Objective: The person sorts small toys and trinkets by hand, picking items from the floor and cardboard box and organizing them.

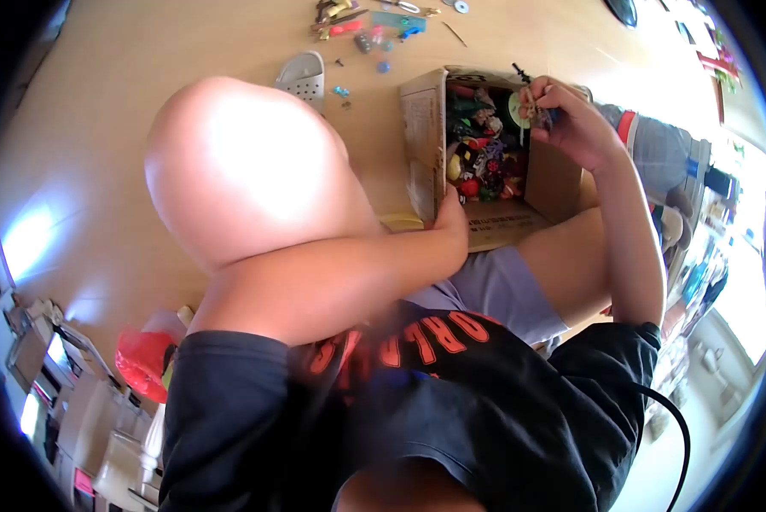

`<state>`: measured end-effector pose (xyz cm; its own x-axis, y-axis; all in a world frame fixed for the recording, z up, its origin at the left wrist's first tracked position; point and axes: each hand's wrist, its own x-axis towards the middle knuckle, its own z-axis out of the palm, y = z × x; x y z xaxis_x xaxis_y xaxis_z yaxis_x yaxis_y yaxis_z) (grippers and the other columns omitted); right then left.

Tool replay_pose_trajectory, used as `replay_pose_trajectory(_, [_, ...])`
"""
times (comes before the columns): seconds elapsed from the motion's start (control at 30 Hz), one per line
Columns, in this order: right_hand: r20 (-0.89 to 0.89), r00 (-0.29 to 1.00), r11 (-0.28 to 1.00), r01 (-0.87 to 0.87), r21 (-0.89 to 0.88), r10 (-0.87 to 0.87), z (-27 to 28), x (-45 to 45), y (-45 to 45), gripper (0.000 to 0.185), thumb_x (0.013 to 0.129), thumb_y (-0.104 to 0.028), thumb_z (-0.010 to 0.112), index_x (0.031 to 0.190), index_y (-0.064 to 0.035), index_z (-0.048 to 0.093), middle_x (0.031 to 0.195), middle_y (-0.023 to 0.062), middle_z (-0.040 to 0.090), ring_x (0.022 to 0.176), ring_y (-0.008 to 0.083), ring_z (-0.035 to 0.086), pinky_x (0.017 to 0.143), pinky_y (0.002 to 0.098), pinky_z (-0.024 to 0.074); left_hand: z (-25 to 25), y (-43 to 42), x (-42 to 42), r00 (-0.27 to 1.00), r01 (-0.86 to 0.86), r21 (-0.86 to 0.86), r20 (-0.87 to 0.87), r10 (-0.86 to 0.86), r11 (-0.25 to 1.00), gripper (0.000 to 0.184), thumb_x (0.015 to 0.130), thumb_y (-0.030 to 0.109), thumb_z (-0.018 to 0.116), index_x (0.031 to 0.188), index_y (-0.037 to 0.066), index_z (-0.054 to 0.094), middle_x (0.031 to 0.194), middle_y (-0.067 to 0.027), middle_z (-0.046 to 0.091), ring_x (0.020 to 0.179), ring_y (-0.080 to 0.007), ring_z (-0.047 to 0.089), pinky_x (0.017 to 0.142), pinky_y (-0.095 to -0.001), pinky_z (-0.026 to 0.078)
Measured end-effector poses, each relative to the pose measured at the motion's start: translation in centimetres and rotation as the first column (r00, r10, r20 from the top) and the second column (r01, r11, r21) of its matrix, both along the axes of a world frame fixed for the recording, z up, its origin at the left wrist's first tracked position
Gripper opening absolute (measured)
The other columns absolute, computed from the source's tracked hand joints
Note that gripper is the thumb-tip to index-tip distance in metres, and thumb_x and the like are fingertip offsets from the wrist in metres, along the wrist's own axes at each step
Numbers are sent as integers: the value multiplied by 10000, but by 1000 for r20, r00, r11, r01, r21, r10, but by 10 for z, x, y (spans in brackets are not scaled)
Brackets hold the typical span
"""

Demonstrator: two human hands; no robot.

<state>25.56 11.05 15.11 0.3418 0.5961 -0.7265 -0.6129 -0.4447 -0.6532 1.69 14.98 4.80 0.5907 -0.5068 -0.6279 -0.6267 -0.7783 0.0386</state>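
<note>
A cardboard box (pixel 423 141) stands with its top open on the floor in front of me. Inside lies a jumble of small colourful toys (pixel 485 158). My left hand (pixel 453 220) grips the near left edge of the box; part of its fingers is hidden behind the cardboard. Above the right side of the box, my right hand (pixel 575 124) pinches a small toy figure (pixel 532 107) with a dark stick-like part pointing up and left. The fingers cover much of this figure, so its details are unclear.
A grey clog (pixel 303 75) and small blue pieces (pixel 341 91) lie on the floor left of the box. Farther off are several small items, including a red piece (pixel 346 28). A large clear water bottle (pixel 660 154) stands at right. My raised knee (pixel 246 162) fills the left middle.
</note>
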Motion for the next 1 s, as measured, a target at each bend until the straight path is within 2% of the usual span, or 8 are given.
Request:
replay_pose_trajectory(0.13, [-62, 975, 956, 198, -216, -215, -41, -14, -22, 155, 940, -224, 586, 1007, -85, 606, 1020, 49, 641, 861, 179, 633, 711, 310, 516, -6, 2, 3, 999, -40, -8, -29, 39, 999, 378, 923, 305, 614, 1226, 94, 693, 1258, -126, 658, 1224, -290, 553, 1045, -500, 368])
replay_pose_trajectory(0.4, [-278, 945, 981, 137, -134, -170, -95, -20, -67, 159, 954, -225, 499, 1014, -93, 562, 1030, 92, 657, 915, 212, 666, 672, 352, 543, 4, 14, 15, 984, 40, 15, -173, -37, 999, 330, 897, 271, 619, 1164, 115, 733, 1223, -93, 681, 1187, -292, 570, 985, -462, 374])
replay_pose_trajectory(0.53, [-212, 939, 932, 201, -301, -271, -108, -17, -91, 212, 949, -262, 540, 1047, -79, 581, 982, 96, 679, 862, 203, 661, 657, 335, 534, 3, 11, 26, 962, 47, 23, -269, -39, 999, 294, 897, 234, 618, 1149, 156, 745, 1176, -57, 704, 1137, -275, 596, 930, -438, 380])
replay_pose_trajectory(0.57, [-72, 997, 982, 11, -187, -25, -106, -18, -103, 210, 963, -259, 538, 1061, -78, 582, 942, 92, 679, 809, 201, 652, 581, 346, 535, 3, 10, 25, 964, 46, 12, -261, -41, 999, 293, 897, 239, 620, 1152, 169, 746, 1169, -53, 707, 1129, -277, 601, 927, -450, 382])
replay_pose_trajectory(0.63, [-20, 1000, 987, 16, -158, -19, -134, -22, -118, 187, 972, -229, 546, 1070, -73, 579, 933, 84, 677, 779, 203, 638, 563, 363, 547, 5, 12, 27, 958, 58, 8, -283, -54, 998, 295, 905, 251, 610, 1155, 172, 745, 1171, -51, 706, 1137, -276, 598, 933, -458, 377])
replay_pose_trajectory(0.7, [-199, 933, 927, 235, -292, -300, -124, -23, -105, 148, 978, -145, 557, 1102, -64, 570, 960, 76, 664, 721, 214, 617, 609, 403, 588, 5, 7, 29, 941, 17, 19, -339, -10, 1000, 312, 917, 269, 589, 1176, 172, 734, 1202, -60, 693, 1170, -277, 578, 964, -473, 356])
replay_pose_trajectory(0.73, [-165, 950, 940, 218, -262, -266, -124, -26, -105, 172, 956, -100, 578, 1122, -56, 562, 955, 82, 639, 666, 230, 617, 583, 409, 581, 2, 7, 31, 946, 5, 16, -324, 1, 1000, 314, 919, 272, 585, 1178, 175, 732, 1211, -62, 689, 1176, -278, 573, 970, -473, 353])
replay_pose_trajectory(1.0, [-94, 989, 904, 64, -423, -114, -132, -27, -110, 258, 922, -95, 582, 1179, -110, 566, 1120, 117, 579, 879, 237, 647, 606, 391, 544, 32, 10, 42, 924, 64, 61, -381, -36, 996, 309, 915, 297, 587, 1164, 184, 732, 1198, -56, 688, 1157, -271, 576, 969, -442, 356])
